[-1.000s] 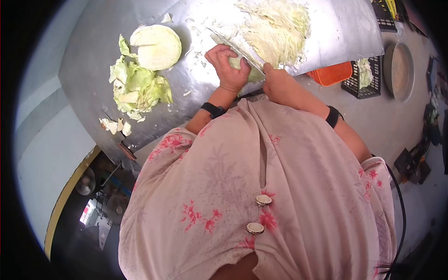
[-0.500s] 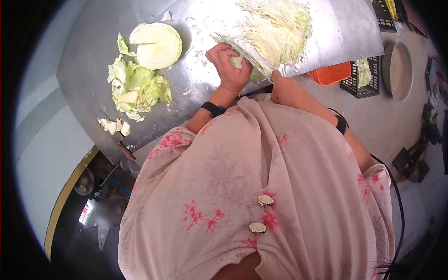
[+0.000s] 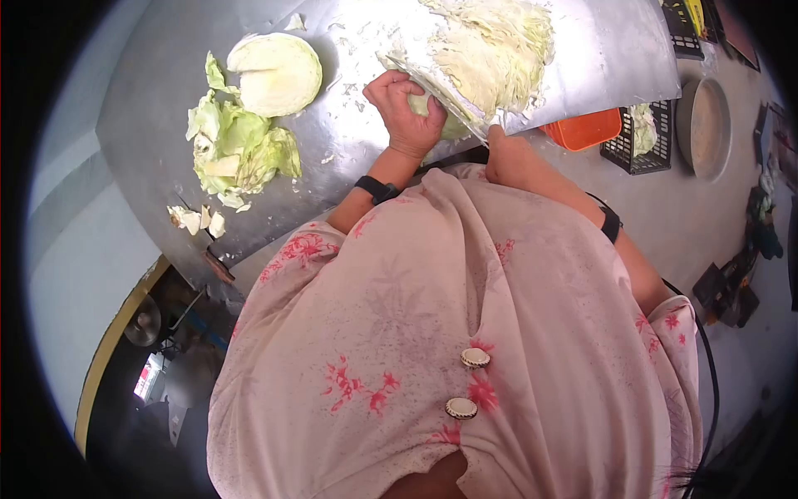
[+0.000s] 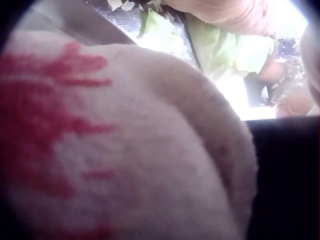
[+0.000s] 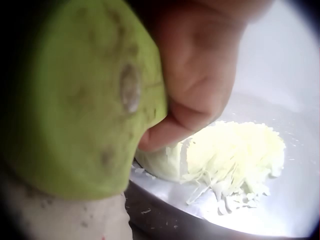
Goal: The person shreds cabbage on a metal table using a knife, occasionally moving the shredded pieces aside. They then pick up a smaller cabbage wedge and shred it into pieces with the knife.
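On a steel table (image 3: 158, 75), my left hand (image 3: 407, 112) curls its fingers over a pale green cabbage piece (image 3: 453, 128) and holds it down. My right hand (image 3: 509, 154) grips a knife by its green handle (image 5: 90, 100). The blade (image 3: 436, 91) lies slanted against the cabbage piece, right beside the left fingertips. Past the blade is a heap of shredded cabbage (image 3: 499, 50), which also shows in the right wrist view as shredded cabbage (image 5: 235, 155). My flowered garment blocks most of the left wrist view, leaving only a bit of cabbage (image 4: 220, 45) visible.
A cut half cabbage (image 3: 274, 73) lies at the table's left, with loose outer leaves (image 3: 237, 150) and core scraps (image 3: 195, 220) nearer the edge. Off the table to the right stand an orange crate (image 3: 582, 129), a black crate (image 3: 640, 137) and a round pan (image 3: 702, 125).
My right forearm has drawn in toward my body and the knife has shifted slightly along the cabbage. The left hand keeps its hold on the cabbage piece.
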{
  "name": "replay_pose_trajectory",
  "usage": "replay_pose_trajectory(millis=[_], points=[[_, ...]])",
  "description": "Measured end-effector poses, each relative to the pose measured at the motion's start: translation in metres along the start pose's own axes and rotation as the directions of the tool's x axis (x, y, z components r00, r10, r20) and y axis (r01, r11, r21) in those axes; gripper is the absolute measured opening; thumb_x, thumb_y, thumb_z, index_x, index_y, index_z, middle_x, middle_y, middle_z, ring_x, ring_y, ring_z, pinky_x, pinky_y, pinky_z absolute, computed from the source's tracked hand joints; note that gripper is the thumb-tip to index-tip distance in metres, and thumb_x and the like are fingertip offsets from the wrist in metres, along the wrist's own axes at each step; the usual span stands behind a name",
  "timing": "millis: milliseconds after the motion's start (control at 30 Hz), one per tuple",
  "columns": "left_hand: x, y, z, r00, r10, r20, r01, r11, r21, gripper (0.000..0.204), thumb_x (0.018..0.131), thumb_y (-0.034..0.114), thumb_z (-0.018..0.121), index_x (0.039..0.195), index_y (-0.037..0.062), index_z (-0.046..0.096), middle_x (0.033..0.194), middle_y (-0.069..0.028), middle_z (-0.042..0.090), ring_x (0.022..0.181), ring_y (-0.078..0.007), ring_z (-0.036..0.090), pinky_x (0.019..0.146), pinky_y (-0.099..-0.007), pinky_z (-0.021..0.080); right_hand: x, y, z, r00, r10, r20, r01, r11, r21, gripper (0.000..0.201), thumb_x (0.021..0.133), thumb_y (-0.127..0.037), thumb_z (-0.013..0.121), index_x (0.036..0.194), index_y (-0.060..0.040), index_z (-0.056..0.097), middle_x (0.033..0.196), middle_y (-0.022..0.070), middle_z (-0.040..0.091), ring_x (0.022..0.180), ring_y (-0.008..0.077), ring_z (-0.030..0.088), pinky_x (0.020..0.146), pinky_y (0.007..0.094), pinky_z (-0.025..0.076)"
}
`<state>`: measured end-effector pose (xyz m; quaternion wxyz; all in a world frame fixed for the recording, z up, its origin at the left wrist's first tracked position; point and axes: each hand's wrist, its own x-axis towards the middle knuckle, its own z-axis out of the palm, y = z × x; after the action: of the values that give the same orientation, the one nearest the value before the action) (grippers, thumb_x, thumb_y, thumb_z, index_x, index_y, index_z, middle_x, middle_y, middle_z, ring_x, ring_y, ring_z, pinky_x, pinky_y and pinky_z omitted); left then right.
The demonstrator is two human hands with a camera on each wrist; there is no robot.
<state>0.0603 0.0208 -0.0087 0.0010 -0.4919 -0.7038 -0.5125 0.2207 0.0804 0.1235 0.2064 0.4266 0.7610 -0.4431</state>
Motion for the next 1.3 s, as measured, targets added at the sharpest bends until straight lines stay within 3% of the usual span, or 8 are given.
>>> replay_pose_trajectory(millis=[133,233,333,533,633,833,1033,1300], points=[[-0.005,0.001,0.002,1.000,0.003,0.000,-0.003,1.000,0.010,0.032,0.079,0.035,0.065,0.087,0.0077,0.049,0.107,-0.0163,0.045,0.102,-0.0312,0.038,0.091,-0.0454,0.030,0.003,0.007,-0.002,0.998,-0.059,0.038,0.059,0.998,0.006,0.018,0.081,0.001,0.050,0.097,0.0099,0.047,0.087,0.0391,0.061,0.086,0.0513,0.062,0.077,0.0556,0.049],[-0.005,0.001,0.002,1.000,-0.006,-0.013,0.006,1.000,0.003,0.032,0.079,0.033,0.065,0.087,0.0077,0.049,0.107,-0.0162,0.045,0.101,-0.0314,0.038,0.091,-0.0454,0.030,0.022,0.016,0.014,0.984,-0.141,-0.105,0.144,0.989,0.027,0.019,0.081,0.000,0.052,0.096,0.0095,0.046,0.079,0.0352,0.061,0.082,0.0509,0.061,0.071,0.0538,0.047],[-0.005,0.000,0.003,1.000,0.000,-0.014,0.000,1.000,-0.001,0.030,0.078,0.031,0.065,0.087,0.0076,0.049,0.106,-0.0161,0.046,0.101,-0.0316,0.038,0.091,-0.0451,0.030,0.021,0.014,0.011,0.992,-0.116,-0.046,0.116,0.993,0.003,0.018,0.082,0.000,0.051,0.097,0.0093,0.046,0.089,0.0389,0.061,0.086,0.0506,0.062,0.077,0.0547,0.049],[-0.004,0.000,-0.001,1.000,0.007,-0.010,-0.007,1.000,0.004,0.029,0.078,0.030,0.066,0.087,0.0078,0.050,0.107,-0.0164,0.046,0.101,-0.0319,0.038,0.091,-0.0452,0.030,0.003,0.004,0.003,0.998,0.060,0.015,-0.059,0.996,-0.071,0.018,0.083,0.000,0.051,0.098,0.0086,0.046,0.084,0.0365,0.061,0.085,0.0503,0.062,0.076,0.0545,0.049],[-0.005,-0.001,0.003,1.000,0.006,-0.017,-0.006,1.000,-0.013,0.029,0.077,0.030,0.066,0.088,0.0080,0.050,0.107,-0.0163,0.045,0.100,-0.0319,0.038,0.091,-0.0453,0.030,0.016,0.024,0.015,0.992,-0.110,-0.062,0.109,0.994,-0.025,0.020,0.082,0.000,0.052,0.098,0.0086,0.046,0.082,0.0367,0.061,0.085,0.0504,0.062,0.076,0.0547,0.049],[-0.006,-0.001,0.002,1.000,0.016,-0.013,-0.016,1.000,0.004,0.029,0.076,0.029,0.065,0.089,0.0085,0.050,0.106,-0.0161,0.045,0.100,-0.0319,0.038,0.091,-0.0457,0.030,0.027,0.029,0.021,0.986,-0.141,-0.092,0.143,0.989,0.019,0.019,0.081,0.000,0.052,0.097,0.0089,0.046,0.083,0.0359,0.062,0.085,0.0498,0.062,0.076,0.0546,0.049],[-0.005,0.000,0.001,1.000,0.001,-0.010,-0.001,1.000,0.009,0.029,0.076,0.030,0.065,0.089,0.0095,0.050,0.107,-0.0157,0.045,0.100,-0.0321,0.039,0.091,-0.0459,0.030,0.011,0.023,0.008,0.998,-0.065,-0.017,0.065,0.998,0.009,0.017,0.082,-0.001,0.052,0.095,0.0089,0.046,0.083,0.0372,0.061,0.084,0.0495,0.063,0.075,0.0523,0.051],[-0.008,-0.001,0.000,1.000,0.005,0.013,-0.006,1.000,0.014,0.028,0.075,0.027,0.065,0.089,0.0092,0.049,0.106,-0.0158,0.045,0.101,-0.0317,0.039,0.091,-0.0455,0.030,0.044,0.024,0.029,0.951,-0.217,-0.219,0.234,0.971,0.057,0.014,0.083,-0.002,0.054,0.090,0.0081,0.048,0.079,0.0332,0.062,0.079,0.0492,0.062,0.071,0.0521,0.050]])
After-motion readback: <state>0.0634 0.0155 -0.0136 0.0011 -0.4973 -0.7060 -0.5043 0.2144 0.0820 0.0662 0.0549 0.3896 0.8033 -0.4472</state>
